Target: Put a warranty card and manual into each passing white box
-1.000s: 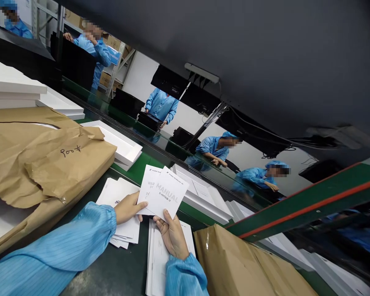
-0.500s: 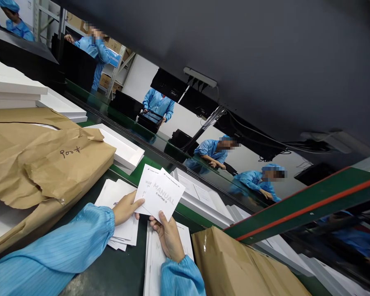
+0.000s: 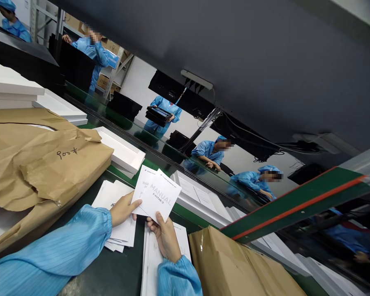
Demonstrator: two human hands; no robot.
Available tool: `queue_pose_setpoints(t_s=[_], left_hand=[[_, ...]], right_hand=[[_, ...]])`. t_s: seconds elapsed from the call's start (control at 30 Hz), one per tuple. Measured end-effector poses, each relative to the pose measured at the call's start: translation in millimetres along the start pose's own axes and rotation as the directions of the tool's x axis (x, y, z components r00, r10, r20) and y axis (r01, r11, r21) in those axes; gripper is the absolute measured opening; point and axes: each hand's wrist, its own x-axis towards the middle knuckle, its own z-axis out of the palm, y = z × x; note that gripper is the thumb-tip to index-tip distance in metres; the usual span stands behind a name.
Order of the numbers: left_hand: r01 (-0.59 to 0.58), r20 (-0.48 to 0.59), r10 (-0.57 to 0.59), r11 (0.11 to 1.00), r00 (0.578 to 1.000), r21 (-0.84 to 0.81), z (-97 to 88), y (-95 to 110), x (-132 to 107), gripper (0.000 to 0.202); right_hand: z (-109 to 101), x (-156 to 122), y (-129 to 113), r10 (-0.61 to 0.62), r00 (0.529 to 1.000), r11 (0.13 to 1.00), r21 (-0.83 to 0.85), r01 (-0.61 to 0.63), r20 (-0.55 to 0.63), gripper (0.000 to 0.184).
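Note:
My left hand [image 3: 123,210] pinches a white warranty booklet [image 3: 143,181] by its lower left edge. Overlapping it on the right is a white booklet printed MANUAL [image 3: 165,196], gripped at its lower corner between the thumb and fingers of my right hand [image 3: 165,236]. The two are fanned apart at the top. Below my left hand lies a loose pile of white papers [image 3: 123,236] on the dark green bench. Under my right hand is a stack of manuals [image 3: 151,255], partly covered by the hand and sleeve.
A torn brown paper package [image 3: 64,164] sits on the left, a brown wrapped parcel [image 3: 231,259] at right. White box trays [image 3: 120,152] line the conveyor beyond. A green beam with an orange stripe [image 3: 296,205] slants across the right. Several co-workers in blue are across the line.
Both hands keep the same hold on the two booklets. The whole view has shifted slightly. A co-worker across the line has lifted a stack of dark panels.

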Motion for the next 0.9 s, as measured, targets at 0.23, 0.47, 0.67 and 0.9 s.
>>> queue_pose_setpoints(t_s=[0.23, 0.47, 0.67, 0.9], left_hand=[[-0.006, -0.007, 0.006, 1.0, 1.0, -0.002, -0.4, -4.0, 1.1, 0.041], [0.004, -0.007, -0.004, 1.0, 1.0, -0.01, 0.5, -3.0, 1.0, 0.039], [-0.001, -0.006, 0.001, 1.0, 1.0, 0.004, 0.0, -4.4, 1.0, 0.038], [-0.003, -0.009, 0.004, 1.0, 1.0, 0.025, -0.2, -5.6, 1.4, 0.037]], right_hand=[[1.8, -1.0, 0.0, -0.011, 1.0, 1.0, -0.008, 0.011, 0.004, 0.026], [-0.4, 0.7, 1.8, -0.012, 1.0, 1.0, -0.004, 0.012, 0.01, 0.028], [-0.2, 0.5, 0.7, -0.015, 1.0, 1.0, -0.005, 0.015, 0.014, 0.028], [2.1, -0.5, -0.5, -0.008, 1.0, 1.0, 0.0, 0.008, -0.002, 0.032]])
